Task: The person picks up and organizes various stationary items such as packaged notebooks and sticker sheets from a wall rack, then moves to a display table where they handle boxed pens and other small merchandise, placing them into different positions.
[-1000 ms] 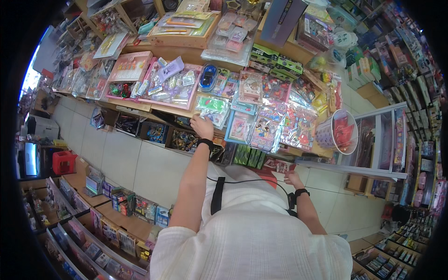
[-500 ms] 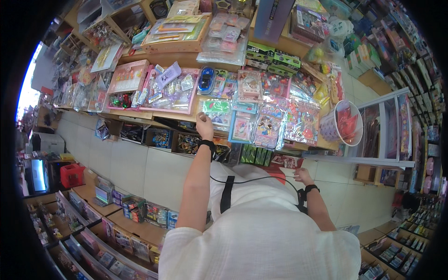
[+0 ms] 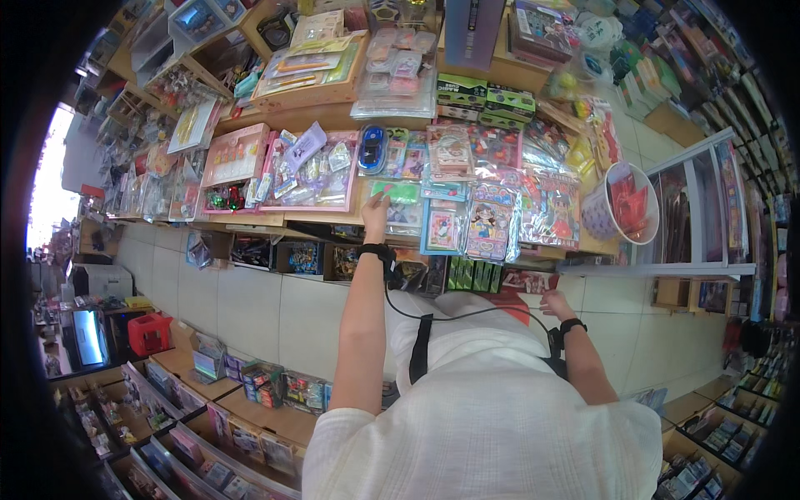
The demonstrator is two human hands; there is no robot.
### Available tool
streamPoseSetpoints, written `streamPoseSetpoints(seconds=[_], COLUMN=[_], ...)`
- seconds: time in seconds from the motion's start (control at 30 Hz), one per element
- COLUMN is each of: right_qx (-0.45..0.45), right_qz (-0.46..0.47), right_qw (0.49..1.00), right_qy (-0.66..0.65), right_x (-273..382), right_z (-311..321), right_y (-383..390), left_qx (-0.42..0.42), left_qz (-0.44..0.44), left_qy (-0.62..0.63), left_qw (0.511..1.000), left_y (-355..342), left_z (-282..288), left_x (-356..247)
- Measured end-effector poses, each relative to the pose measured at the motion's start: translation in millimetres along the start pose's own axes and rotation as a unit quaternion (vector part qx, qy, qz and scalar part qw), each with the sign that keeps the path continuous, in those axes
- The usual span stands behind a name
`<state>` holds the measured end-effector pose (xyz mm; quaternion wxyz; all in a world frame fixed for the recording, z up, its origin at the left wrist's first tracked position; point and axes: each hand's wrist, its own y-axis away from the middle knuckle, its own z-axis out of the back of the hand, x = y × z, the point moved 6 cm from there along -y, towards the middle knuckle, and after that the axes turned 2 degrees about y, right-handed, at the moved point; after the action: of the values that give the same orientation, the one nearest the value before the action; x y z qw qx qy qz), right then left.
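My left hand [image 3: 375, 215] reaches over the front edge of the display counter, its fingers drawn together at the left edge of a flat clear packet [image 3: 402, 193] with a green top. The fingertips seem to pinch that edge, though they are small in view. Just behind lies a blue toy car in a clear pack [image 3: 372, 150]. On the packet's right are a pink-and-blue card pack [image 3: 443, 227] and a cartoon sticker pack [image 3: 487, 225]. My right hand [image 3: 552, 304] hangs low beside my body, fingers loosely apart and holding nothing. Both wrists wear black bands.
Left on the counter sits a pink-edged tray [image 3: 275, 207] of small wrapped items. A white bucket [image 3: 593, 218] with red packets stands at the right end, beside a white-framed rack [image 3: 667, 270]. Below the counter are open boxes [image 3: 300, 258]; shelves [image 3: 192, 379] stand behind me.
My left hand has moved forward from the counter's front edge to the green-topped packet. My right hand stays low at my side. The whole view has shifted slightly.
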<state>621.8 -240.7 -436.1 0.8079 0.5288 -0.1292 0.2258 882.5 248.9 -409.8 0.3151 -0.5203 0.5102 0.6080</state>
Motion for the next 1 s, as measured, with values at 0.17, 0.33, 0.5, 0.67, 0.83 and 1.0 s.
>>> streamPoseSetpoints(seconds=[0.17,0.33,0.5,0.67,0.83,1.0], right_qx=[-0.004,0.009,0.002,0.015,0.039,0.035], right_qz=[0.009,-0.007,-0.032,0.02,0.173,0.287], right_qw=[1.0,1.0,0.999,0.999,0.983,0.929], right_qy=[-0.022,-0.023,-0.02,0.023,0.039,0.232], right_x=[4,-3,-14,16,40,72], right_z=[-7,-2,-5,-42,-87,-165], right_y=[-2,-11,-12,-17,-31,12], left_qx=[-0.136,-0.249,-0.181,-0.075,-0.049,-0.044], left_qz=[-0.012,-0.041,-0.03,-0.013,-0.027,0.027], left_qy=[0.022,0.034,0.037,-0.041,-0.057,0.061], left_qw=[0.99,0.967,0.982,0.996,0.997,0.997], left_y=[-8,2,39,12,52,115], left_z=[27,57,23,22,17,79], left_x=[7,15,-17,28,-8,-19])
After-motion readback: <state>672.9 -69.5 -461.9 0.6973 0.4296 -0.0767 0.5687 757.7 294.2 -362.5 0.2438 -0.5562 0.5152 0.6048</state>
